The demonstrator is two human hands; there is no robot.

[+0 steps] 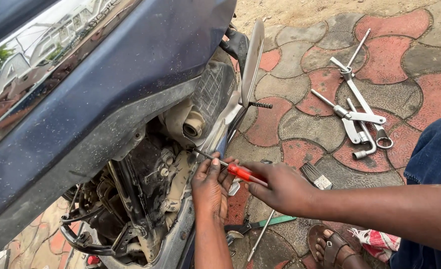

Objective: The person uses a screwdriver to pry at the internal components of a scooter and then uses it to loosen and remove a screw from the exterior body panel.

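My right hand [280,187] grips a screwdriver with a red handle [245,174]; its metal shaft points up-left into the dusty open side of a dark blue scooter [130,65]. My left hand [211,187] rests against the scooter's engine area, its fingers steadying the screwdriver shaft close to the tip. The tip meets a tan, dirt-covered engine part [183,169] below a round hose opening [193,128].
Several metal spanners and socket wrenches [360,117] lie on the red and grey paving at the right. A green-handled tool [265,222] and a thin rod lie below my hands. A wire brush [316,175], my sandalled foot [332,246] and a red-striped cloth [379,239] are nearby.
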